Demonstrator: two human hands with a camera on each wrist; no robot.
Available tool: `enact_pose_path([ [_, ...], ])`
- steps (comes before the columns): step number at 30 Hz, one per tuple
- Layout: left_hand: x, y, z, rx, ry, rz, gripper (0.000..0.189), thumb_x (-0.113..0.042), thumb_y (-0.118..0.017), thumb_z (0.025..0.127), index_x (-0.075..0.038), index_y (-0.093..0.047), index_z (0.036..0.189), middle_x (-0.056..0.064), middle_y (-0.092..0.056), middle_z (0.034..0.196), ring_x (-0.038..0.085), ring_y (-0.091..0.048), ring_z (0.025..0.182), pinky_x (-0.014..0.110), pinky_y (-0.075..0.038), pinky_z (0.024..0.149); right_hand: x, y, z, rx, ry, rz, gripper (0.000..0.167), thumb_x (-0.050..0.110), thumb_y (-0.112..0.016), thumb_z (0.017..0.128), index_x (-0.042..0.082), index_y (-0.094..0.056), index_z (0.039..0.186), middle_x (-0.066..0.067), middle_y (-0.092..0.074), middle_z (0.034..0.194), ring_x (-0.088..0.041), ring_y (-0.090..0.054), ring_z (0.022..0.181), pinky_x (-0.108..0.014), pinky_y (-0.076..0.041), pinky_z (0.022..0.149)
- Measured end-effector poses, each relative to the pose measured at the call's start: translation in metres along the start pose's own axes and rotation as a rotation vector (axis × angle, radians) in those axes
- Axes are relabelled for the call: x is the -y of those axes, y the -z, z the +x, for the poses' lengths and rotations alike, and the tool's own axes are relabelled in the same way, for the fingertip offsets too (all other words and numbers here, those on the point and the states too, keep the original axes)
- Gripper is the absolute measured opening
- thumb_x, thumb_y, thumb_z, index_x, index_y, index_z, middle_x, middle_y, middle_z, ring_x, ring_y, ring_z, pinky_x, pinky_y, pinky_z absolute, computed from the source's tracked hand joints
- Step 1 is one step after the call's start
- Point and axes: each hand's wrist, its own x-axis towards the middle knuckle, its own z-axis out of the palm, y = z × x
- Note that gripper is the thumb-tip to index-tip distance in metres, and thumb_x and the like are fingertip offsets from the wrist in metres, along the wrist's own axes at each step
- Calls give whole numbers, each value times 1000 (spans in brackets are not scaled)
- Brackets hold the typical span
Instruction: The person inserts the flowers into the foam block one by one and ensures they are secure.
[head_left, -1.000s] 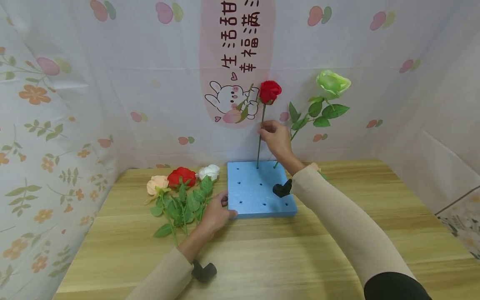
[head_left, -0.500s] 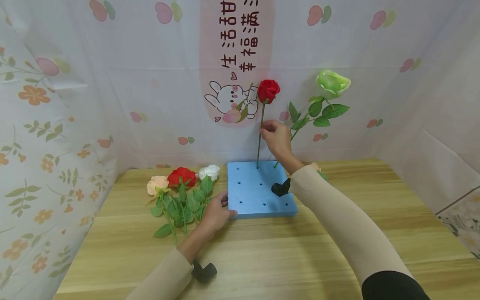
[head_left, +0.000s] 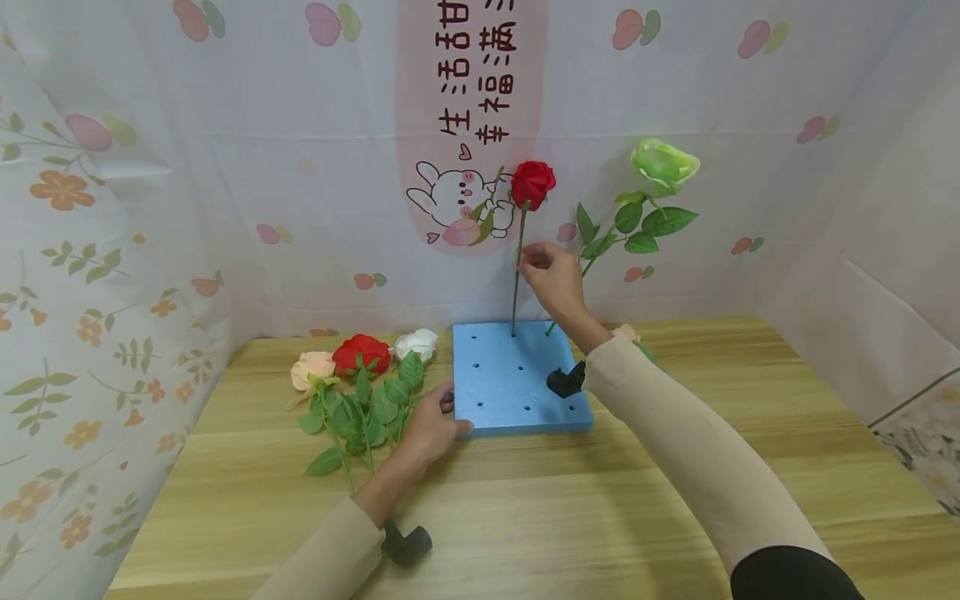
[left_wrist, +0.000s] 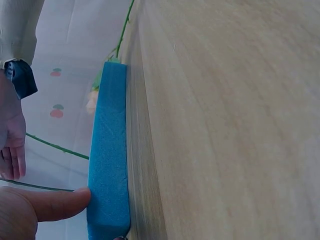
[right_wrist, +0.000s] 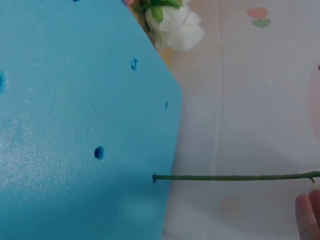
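Red rose [head_left: 532, 186] set upright just left of the empty right hand [head_left: 556, 280]; board [head_left: 498, 387] gripped by the left hand [head_left: 431, 430].

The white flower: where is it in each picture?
Head: white flower, left of centre, beside the blue board.
Left wrist: not in this picture.
Right wrist: white flower, top middle, past the edge of the blue board.
Shared landmark: the blue board, visible in all three.
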Motion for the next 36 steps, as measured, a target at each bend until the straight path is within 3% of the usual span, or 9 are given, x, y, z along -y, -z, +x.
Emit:
enact_pose_path([
  [10, 1, 0, 0, 9, -2, 10, 74, 0, -73, 79, 3, -40, 145, 23, -54, 133, 38, -50, 124, 51, -43, 102, -5, 13, -8, 6, -1, 52, 26, 14, -62, 93, 3, -67, 116, -13, -67, 107, -21, -65, 93, -30, -56, 82],
  [19, 1, 1, 1, 7, 0, 2, 73, 0, -72, 79, 3, -40, 145, 23, -53, 134, 38, -49, 125, 51, -42, 103, -7, 39, -27, 113, -56, 176, 33, 18, -61, 96, -1, -61, 123, -14, -63, 114, -34, -62, 106, -27, -56, 86],
  [29, 1, 1, 1, 17, -8, -1, 74, -1, -73, 79, 3, -40, 145, 23, -54, 133, 38, -50, 125, 51, -41, 103, -19, 66, -42, 127, -100, 236, 33, 16, -62, 95, -6, -60, 120, -17, -65, 110, -18, -66, 93, -29, -57, 82],
  [36, 1, 2, 0, 9, 0, -10, 73, -1, -72, 80, 3, -40, 145, 22, -54, 134, 37, -49, 125, 51, -41, 105, -32, 88, -53, 142, -157, 228, 33, 15, -62, 95, -6, -58, 120, 1, -66, 94, -6, -66, 84, -26, -57, 80],
])
